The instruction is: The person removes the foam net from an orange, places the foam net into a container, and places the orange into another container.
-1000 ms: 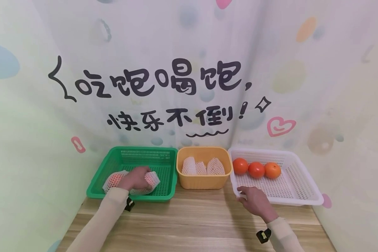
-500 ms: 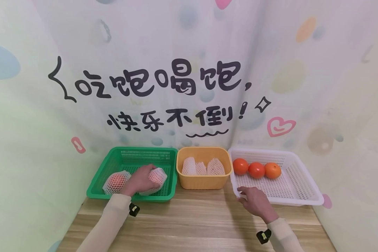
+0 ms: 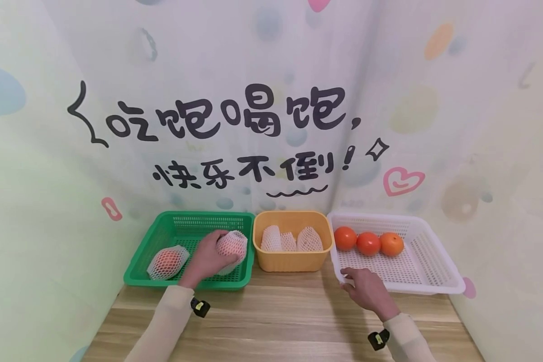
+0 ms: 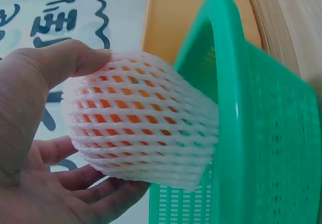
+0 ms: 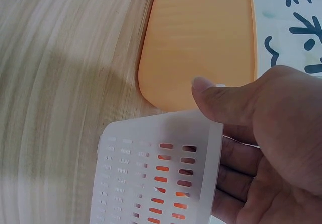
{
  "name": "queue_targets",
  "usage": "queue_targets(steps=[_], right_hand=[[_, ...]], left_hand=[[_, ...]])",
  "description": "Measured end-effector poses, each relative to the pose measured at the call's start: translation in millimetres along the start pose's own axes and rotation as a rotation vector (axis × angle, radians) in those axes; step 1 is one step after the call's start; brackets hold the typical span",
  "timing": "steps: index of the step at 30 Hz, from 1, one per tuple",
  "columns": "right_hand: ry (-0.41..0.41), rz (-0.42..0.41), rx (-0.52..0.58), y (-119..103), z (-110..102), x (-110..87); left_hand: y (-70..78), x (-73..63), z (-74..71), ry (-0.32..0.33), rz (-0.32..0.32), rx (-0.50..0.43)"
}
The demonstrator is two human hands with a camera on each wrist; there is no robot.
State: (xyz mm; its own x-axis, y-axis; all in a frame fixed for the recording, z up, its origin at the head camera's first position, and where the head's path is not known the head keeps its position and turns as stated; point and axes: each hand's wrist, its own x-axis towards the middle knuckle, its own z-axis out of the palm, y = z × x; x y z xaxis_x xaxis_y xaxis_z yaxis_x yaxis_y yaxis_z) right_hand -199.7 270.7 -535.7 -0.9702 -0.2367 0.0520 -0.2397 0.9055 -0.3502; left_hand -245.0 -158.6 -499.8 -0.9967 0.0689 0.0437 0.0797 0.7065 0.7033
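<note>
Currently, your left hand (image 3: 209,259) grips a round, orange-red, white-foam-netted fruit (image 3: 232,246) over the green perforated plastic basket (image 3: 208,214); your right hand (image 3: 367,290) pinches the white slotted plastic basket (image 5: 151,129) by its rim.

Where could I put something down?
Bare: tabletop before the yellow bin, between left sleeve and right sleeve; the white basket, right of its fruits. Crowded: that bin, holding foam nets, and the front of the green basket, around the left hand.
</note>
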Motion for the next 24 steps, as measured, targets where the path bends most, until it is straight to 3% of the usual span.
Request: queue_targets(steps=[11,24], right_hand=[[-0.004,0.007,0.000,-1.9,-0.9,-0.8],[0.022,-0.002,-0.009,0.4,0.6,-1.6]], left_hand=[[18.8,-12.2,20.8,0.040,0.063,-0.130],[25.3,-26.8,37.5,0.082,0.114,-0.229]])
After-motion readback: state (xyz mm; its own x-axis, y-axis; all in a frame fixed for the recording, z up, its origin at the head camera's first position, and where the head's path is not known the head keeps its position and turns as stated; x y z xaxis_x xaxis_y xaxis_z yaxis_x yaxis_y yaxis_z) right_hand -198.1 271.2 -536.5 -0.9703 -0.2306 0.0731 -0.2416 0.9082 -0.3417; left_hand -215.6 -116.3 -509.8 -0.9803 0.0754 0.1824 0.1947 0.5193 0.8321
